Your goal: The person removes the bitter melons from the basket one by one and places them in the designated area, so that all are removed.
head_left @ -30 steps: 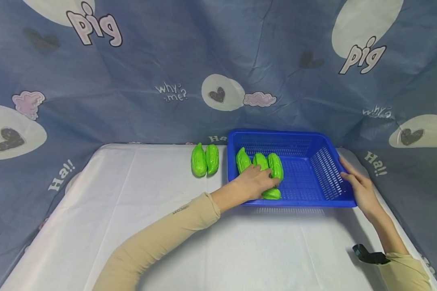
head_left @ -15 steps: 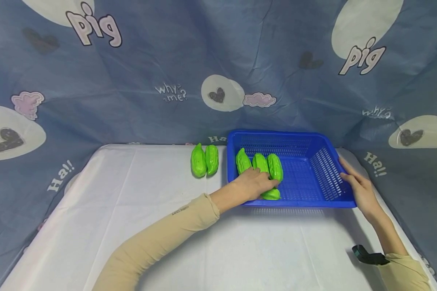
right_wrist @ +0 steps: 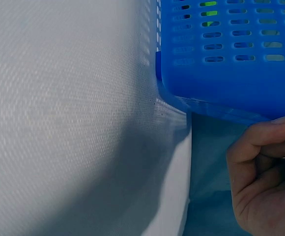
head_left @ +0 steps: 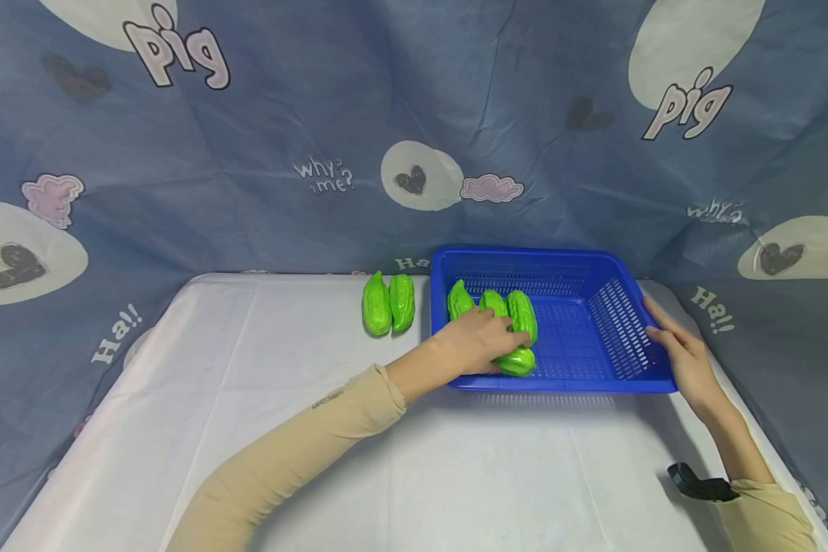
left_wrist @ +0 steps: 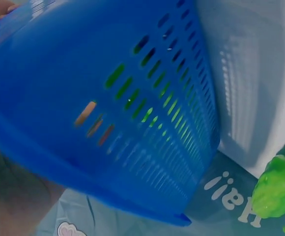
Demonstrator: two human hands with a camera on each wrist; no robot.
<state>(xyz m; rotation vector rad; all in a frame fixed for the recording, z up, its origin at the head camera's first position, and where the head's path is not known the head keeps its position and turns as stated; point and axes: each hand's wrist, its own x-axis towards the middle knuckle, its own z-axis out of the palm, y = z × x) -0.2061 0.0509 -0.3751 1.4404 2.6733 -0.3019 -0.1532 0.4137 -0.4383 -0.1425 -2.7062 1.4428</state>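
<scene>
In the head view, the blue plastic basket (head_left: pixel 559 385) stands at the right of the table, with several green bitter melons in its left half. My left hand (head_left: pixel 476 337) reaches over the basket's near left side and grips the nearest bitter melon (head_left: pixel 517 363), its fingers partly hidden. Just beyond lie the other bitter melons, one (head_left: pixel 522 316) against my fingertips, one (head_left: pixel 493 301) half covered, one (head_left: pixel 459 297) at the left wall. My right hand (head_left: pixel 686 368) holds the basket's right rim; in the right wrist view its fingers (right_wrist: pixel 243 152) curl at that rim.
Two more bitter melons (head_left: pixel 389 303) lie side by side on the white tablecloth (head_left: pixel 303 353), left of the basket. A blue patterned cloth (head_left: pixel 317 115) hangs behind the table. On the right forearm sits a black wrist device (head_left: pixel 700 485).
My left hand has shifted slightly left and up, and the nearest bitter melon has moved a little with it. The right hand and the basket have stayed put.
</scene>
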